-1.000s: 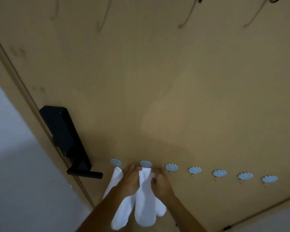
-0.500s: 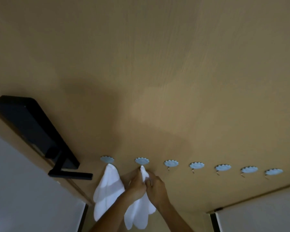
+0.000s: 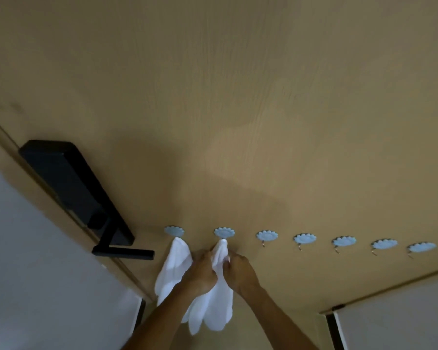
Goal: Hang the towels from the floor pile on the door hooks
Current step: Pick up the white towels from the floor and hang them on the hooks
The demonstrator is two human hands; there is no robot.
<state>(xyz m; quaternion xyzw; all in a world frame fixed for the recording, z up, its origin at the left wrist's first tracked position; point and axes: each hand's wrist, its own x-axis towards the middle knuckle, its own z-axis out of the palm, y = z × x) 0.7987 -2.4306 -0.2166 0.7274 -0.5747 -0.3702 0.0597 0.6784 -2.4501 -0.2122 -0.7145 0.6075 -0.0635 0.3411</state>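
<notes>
A: Shifted slightly since half a second ago: black door lock with lever handle sits lower in view; both hands unmoved.

B: Noted. Left hand and right hand pinching second white cloth towel, tip touching second pale blue scalloped hook. First white towel hanging from first hook.

Two bare forearms enter from the near edge of the view, each ending in a bare hand: the left hand and the right hand. No sleeve shows on either arm, up to where they leave the view. The wrists and those fingers that can be seen carry no watch, ring, glove or band.
</notes>
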